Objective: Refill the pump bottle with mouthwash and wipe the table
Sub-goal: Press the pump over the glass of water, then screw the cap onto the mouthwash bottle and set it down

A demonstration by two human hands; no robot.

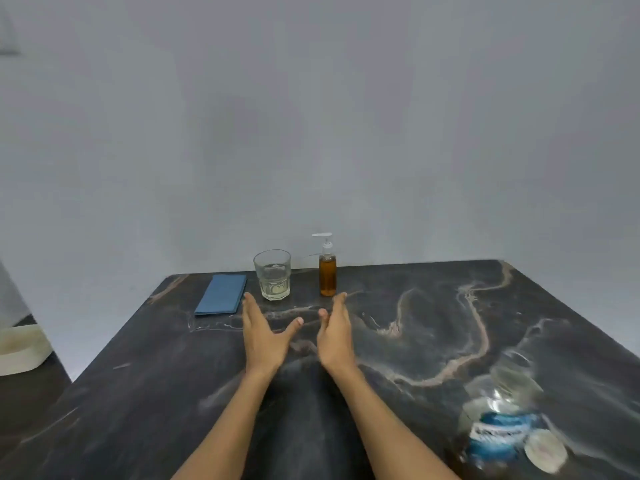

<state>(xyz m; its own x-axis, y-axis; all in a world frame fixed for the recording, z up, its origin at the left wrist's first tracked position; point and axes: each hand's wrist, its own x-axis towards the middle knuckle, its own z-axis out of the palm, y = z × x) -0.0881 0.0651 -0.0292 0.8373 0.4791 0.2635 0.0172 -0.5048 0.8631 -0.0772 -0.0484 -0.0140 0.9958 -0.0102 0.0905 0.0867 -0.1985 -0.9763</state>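
Marble table [433, 341]: left hand [261, 336], right hand [335, 336] outstretched, fingers straight, palms facing.

A dark charcoal table [398, 341] veined with pale tan and cream marbling sits against a plain grey-white wall [311, 116]. On it are a folded slate-blue cloth [221, 294], a clear faceted glass [273, 274] with a faint yellowish tint at its base, and a pump bottle [327, 268] of amber-brown liquid topped by a white pump. At lower right, a blurred clear plastic bottle [509, 410] shows a blue-and-white label and a whitish cap; a cream-coloured object [20, 348] edges the left.
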